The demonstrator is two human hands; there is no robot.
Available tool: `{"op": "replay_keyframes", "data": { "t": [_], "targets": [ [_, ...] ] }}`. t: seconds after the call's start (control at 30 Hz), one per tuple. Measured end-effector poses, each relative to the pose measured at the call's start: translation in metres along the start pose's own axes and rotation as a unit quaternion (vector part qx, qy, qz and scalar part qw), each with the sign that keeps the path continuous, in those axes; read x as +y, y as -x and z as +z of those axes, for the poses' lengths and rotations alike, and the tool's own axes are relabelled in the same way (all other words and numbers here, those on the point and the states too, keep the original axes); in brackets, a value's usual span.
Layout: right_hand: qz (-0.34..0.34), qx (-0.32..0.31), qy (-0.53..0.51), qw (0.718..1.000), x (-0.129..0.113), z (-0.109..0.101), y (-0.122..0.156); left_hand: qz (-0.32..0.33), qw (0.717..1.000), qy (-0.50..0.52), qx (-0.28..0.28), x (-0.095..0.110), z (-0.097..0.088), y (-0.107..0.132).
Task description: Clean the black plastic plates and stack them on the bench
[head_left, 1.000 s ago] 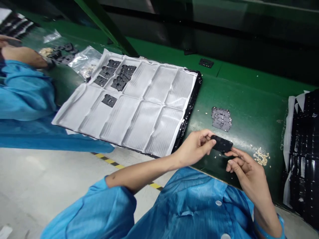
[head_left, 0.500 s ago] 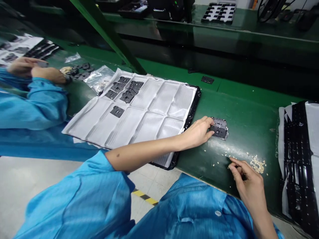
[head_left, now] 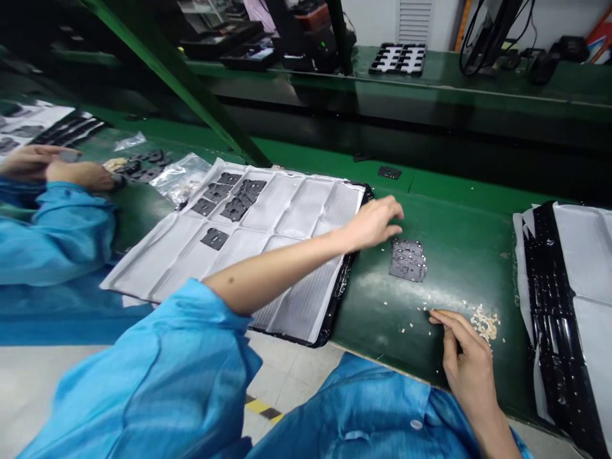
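No text, label, brand or number can be read anywhere. The stack of black parts [head_left: 408,260] near the left hand [head_left: 377,220] is too small and blurred to show any print. A yellow-and-black striped line [head_left: 261,408] marks the floor [head_left: 57,370].

A person's left hand [head_left: 375,220] hovers with fingers spread, holding nothing, just left of and beyond a stack of black parts [head_left: 408,260] on a green belt [head_left: 459,229]. Nearer the camera than the stack, the right hand [head_left: 461,357] lies on the belt with its fingers loosely bent. Pale crumbs [head_left: 482,319] lie beside it. Left of the stack sits a white-lined tray [head_left: 287,210]. Far left of it are a co-worker's hands [head_left: 48,169].
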State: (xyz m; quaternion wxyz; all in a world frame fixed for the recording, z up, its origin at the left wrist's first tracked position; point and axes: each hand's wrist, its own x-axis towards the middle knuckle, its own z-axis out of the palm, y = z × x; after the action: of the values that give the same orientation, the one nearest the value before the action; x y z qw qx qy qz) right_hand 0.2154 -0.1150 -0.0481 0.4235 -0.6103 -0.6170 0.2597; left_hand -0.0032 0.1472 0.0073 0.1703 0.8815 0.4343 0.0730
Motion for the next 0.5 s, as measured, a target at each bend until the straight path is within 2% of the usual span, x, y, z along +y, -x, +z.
{"op": "replay_keyframes", "data": {
  "t": [0.1, 0.2, 0.27, 0.37, 0.5],
  "targets": [
    [-0.022, 0.023, 0.006, 0.999, -0.004, 0.0, -0.001, -0.111, 0.993, -0.025, 0.028, -0.032, -0.022, -0.059],
    [-0.037, 0.049, 0.018, 0.998, -0.004, -0.002, -0.001, -0.152, 0.987, -0.034, 0.043, -0.061, -0.034, -0.113],
    [-0.045, 0.064, 0.028, 0.997, -0.001, -0.004, 0.0, -0.173, 0.984, -0.033, 0.031, -0.075, -0.036, -0.138],
    [-0.056, 0.075, 0.04, 0.995, 0.006, -0.004, 0.002, -0.181, 0.983, -0.029, -0.009, -0.092, -0.033, -0.163],
    [-0.057, 0.09, 0.053, 0.993, 0.011, 0.002, 0.001, -0.165, 0.985, -0.026, -0.038, -0.103, -0.029, -0.178]
  ]
}}
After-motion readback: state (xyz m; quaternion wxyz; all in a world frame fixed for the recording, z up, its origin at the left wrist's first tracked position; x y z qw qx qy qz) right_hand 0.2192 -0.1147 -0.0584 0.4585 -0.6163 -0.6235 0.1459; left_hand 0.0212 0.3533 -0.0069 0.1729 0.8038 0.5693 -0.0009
